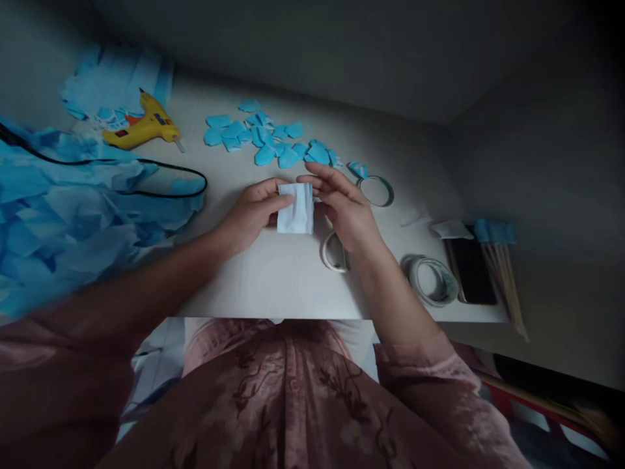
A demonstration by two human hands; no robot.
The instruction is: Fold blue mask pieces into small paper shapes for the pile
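Note:
In the head view, my left hand (258, 210) pinches a small, pale blue-white folded piece of fabric (295, 212), its thumb lying across the front. My right hand (347, 207) is at the fabric's right edge, its fingers spread and bent toward it. Whether those fingertips touch the fabric I cannot tell. Beyond both hands lie several cut blue fabric pieces (263, 135) in a loose spread. A roll of tape (333, 254) lies partly hidden under my right hand.
A yellow glue gun (146, 124) with a black cord (208, 182) lies at the left, by stacked face masks (127, 78) and heaped blue fabric (73, 221). Tape rolls (432, 280), a phone (471, 270) and blue-tipped sticks (502, 267) lie right. A wall (317, 52) closes the back.

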